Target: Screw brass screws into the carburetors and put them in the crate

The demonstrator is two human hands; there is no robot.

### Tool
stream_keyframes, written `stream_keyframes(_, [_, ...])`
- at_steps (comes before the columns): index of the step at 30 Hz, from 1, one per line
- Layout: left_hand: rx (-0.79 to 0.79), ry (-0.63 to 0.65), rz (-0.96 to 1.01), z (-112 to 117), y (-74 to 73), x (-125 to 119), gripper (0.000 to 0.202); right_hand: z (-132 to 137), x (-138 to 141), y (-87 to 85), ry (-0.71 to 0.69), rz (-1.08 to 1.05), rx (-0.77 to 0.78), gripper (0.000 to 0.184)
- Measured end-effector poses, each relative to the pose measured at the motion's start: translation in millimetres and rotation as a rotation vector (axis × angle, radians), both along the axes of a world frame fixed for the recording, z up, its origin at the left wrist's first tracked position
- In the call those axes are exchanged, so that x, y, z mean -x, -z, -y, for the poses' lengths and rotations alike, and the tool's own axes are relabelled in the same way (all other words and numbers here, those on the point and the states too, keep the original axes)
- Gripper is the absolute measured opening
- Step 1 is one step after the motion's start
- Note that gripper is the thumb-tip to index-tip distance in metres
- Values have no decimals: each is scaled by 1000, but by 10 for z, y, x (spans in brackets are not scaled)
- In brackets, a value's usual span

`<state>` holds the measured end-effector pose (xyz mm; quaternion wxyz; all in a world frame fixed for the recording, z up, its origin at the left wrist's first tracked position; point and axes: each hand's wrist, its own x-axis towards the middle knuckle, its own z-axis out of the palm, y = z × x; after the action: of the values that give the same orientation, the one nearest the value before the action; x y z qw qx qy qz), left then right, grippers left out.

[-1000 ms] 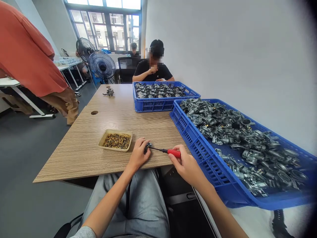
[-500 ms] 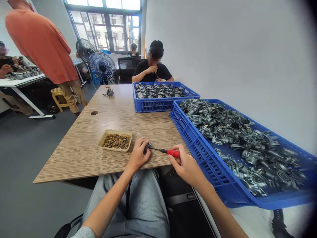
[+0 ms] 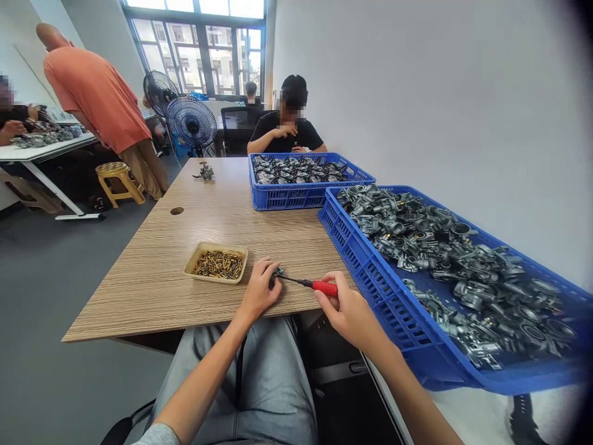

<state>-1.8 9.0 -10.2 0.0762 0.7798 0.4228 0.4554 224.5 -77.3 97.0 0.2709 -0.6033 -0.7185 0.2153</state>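
My left hand is closed around a small grey metal part that looks like a carburetor body, resting at the table's near edge. Most of that part is hidden behind my fingers. In my right hand is a screwdriver with a red handle, held level. Its dark shaft points left, and the tip meets the metal part by my left fingers. Just left of my left hand stands a cream plastic tub holding many small brass pieces.
A blue crate of loose metal carburetor bodies stands at right. Behind it another blue crate holds rows of similar parts. One carburetor lies on the wood-grain table. A person in black sits opposite; fans stand beyond.
The standing person in orange at the left has bent forward and shifted right. My hands, the screwdriver and the held part look the same.
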Motion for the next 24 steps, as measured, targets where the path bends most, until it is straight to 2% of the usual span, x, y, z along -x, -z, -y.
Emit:
stream_keyframes(4, [1,2,9,3,-10,-3,47,10,11,-9,-21,0,-14,22])
stream_keyframes(10, [-2,4,12,6,-22,-6,46,-13,-12,10,27,54,9,22])
stream_keyframes(17, [-3,6,12,3,-13,-4,48,18,22,-33,-47,-31,7,22])
stream_keyframes(24, [-1,8,21,6,-15,-5,46,-11,2,-7,30,30,20,22])
